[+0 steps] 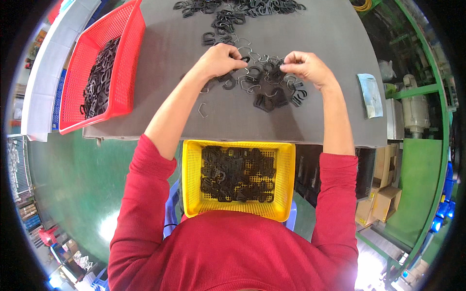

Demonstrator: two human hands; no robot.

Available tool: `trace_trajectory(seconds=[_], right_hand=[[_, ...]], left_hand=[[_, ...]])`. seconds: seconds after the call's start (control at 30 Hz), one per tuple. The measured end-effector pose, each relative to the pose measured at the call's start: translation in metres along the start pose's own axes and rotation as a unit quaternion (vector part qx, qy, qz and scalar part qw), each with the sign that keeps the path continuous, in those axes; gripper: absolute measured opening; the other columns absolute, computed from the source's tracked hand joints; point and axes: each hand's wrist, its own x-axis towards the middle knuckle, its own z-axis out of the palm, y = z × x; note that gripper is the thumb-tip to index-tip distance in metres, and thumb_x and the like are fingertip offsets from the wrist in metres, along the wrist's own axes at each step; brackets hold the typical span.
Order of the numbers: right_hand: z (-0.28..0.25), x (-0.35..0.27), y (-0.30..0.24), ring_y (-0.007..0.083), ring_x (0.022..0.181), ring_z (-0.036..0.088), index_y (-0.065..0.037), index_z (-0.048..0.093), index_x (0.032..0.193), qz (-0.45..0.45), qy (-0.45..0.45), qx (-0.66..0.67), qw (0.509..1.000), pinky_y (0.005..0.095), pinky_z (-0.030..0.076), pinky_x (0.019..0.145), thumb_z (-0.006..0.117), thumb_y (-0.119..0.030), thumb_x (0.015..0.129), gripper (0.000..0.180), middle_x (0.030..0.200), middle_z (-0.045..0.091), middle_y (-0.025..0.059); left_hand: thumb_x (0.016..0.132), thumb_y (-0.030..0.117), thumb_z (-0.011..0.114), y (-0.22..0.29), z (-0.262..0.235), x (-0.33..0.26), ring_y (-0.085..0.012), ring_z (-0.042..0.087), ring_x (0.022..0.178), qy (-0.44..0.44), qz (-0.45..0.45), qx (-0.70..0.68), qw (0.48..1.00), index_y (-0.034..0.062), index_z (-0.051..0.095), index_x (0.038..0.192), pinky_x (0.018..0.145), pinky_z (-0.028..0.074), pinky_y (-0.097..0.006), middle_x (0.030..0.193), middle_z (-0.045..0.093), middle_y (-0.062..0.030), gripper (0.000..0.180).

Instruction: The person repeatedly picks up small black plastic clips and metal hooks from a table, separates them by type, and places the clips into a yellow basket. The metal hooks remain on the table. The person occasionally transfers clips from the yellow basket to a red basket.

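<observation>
My left hand (222,61) is over the grey table, thumb and fingers pinched on a small black plastic piece (246,59), shaped like a hook or ring. Opposite it, my right hand (307,68) is closed in a pinch at the edge of a loose cluster of black plastic pieces (274,98). What its fingertips hold is too small to make out. Bent silver wire pieces (250,88) are mixed among the black ones between and below my hands. One wire piece (202,110) lies apart, nearer the table's front edge.
A yellow basket (192,179) of black pieces sits at my lap, below the table (335,116). At left a tilted red basket (127,82) holds more. A larger black heap (252,7) lies at the far edge. A light-blue packet (370,95) rests at the right edge.
</observation>
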Motion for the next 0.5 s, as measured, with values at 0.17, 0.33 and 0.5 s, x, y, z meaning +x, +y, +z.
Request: trace_trajectory(seconds=[0.17, 0.33, 0.5], right_hand=[[-0.009, -0.005, 0.017, 0.0091, 0.065, 0.053, -0.005, 0.065, 0.076, 0.011, 0.15, -0.027, 0.988, 0.0243, 0.042, 0.061, 0.077, -0.02, 0.07, 0.02, 0.071, 0.061, -0.0003], [0.025, -0.064, 0.009, 0.0081, 0.072, 0.056, -0.006, 0.063, 0.073, -0.082, -0.049, -0.011, 0.995, 0.0257, 0.045, 0.068, 0.077, -0.017, 0.071, 0.019, 0.074, 0.063, -0.0002], [0.049, -0.101, 0.022, 0.0139, 0.082, 0.058, -0.004, 0.064, 0.089, -0.09, -0.081, -0.036, 0.992, 0.0291, 0.048, 0.073, 0.076, -0.015, 0.07, 0.025, 0.09, 0.059, 0.0041]], left_hand=[[0.075, 0.026, 0.071, 0.019, -0.01, -0.038, -0.0085, 0.046, 0.064, -0.034, 0.028, -0.066, 0.997, 0.0015, 0.058, 0.079, 0.059, 0.039, -0.026, 0.066, 0.052, 0.0002, 0.028], [0.076, 0.025, 0.071, 0.048, -0.017, -0.114, -0.0096, 0.049, 0.068, -0.316, 0.104, -0.028, 0.942, 0.0039, 0.058, 0.08, 0.06, 0.041, -0.027, 0.07, 0.055, -0.0026, 0.025], [0.078, 0.033, 0.068, 0.039, 0.014, -0.113, -0.0248, 0.062, 0.082, -0.297, 0.272, -0.007, 0.915, 0.0051, 0.064, 0.095, 0.072, 0.049, -0.034, 0.086, 0.063, -0.0102, 0.032]])
